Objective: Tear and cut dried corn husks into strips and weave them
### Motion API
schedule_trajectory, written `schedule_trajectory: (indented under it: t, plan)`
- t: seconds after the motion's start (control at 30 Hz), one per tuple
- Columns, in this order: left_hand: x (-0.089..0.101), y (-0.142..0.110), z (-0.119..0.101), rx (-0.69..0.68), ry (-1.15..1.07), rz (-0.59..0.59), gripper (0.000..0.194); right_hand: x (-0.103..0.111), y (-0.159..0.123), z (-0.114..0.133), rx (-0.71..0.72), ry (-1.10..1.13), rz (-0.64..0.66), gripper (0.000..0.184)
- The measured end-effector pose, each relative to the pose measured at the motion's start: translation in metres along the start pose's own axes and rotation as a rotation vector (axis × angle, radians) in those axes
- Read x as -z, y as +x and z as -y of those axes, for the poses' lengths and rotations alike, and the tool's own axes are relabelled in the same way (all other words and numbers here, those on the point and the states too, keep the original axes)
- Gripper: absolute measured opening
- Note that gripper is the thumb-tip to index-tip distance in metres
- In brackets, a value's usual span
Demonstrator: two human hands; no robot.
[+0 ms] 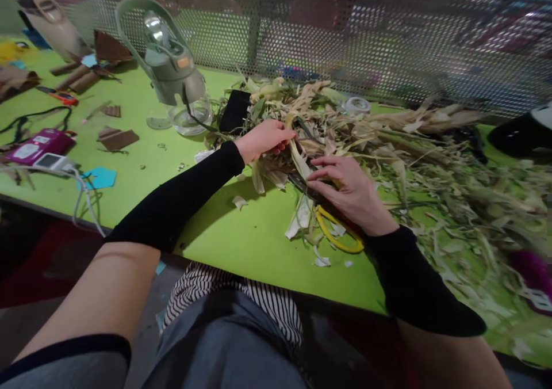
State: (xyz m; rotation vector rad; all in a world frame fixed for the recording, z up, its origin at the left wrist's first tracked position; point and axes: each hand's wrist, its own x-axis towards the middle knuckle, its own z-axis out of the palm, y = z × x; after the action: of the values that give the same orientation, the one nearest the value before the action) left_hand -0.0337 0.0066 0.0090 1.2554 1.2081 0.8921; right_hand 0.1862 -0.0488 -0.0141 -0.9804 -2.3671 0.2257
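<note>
A large heap of dried corn husks (388, 141) covers the green table (241, 245) from the middle to the right. My left hand (265, 140) is closed on a pale husk strip (297, 159) at the heap's near edge. My right hand (349, 190) lies over scissors with yellow handles (338, 233), fingers curved around them, the dark blades pointing toward the strip. Small husk scraps lie on the table below both hands. Both forearms wear black sleeves.
A green-grey glue gun stand with a glass dish (172, 72) stands at the back left. A black pouch (235, 110) lies beside it. Cardboard pieces (116, 138), a magenta device (38, 144) and cables sit at far left. Perforated metal mesh (345, 26) walls the back.
</note>
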Motion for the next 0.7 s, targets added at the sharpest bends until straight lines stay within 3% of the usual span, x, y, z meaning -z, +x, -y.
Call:
schedule_trajectory:
  t: [0.43,0.6,0.7]
  plan:
    - [0.000,-0.003,-0.005,0.023,-0.002,0.029,0.036,0.002,0.002,0.006,-0.095,0.013,0.040,0.014]
    - [-0.009,-0.015,-0.011,-0.097,-0.051,0.169,0.024,0.003,0.002,0.010,-0.355,0.209,-0.065,0.029]
    - [-0.020,-0.024,-0.013,-0.098,-0.074,0.286,0.022,0.001,0.002,0.012,-0.476,0.338,-0.098,0.043]
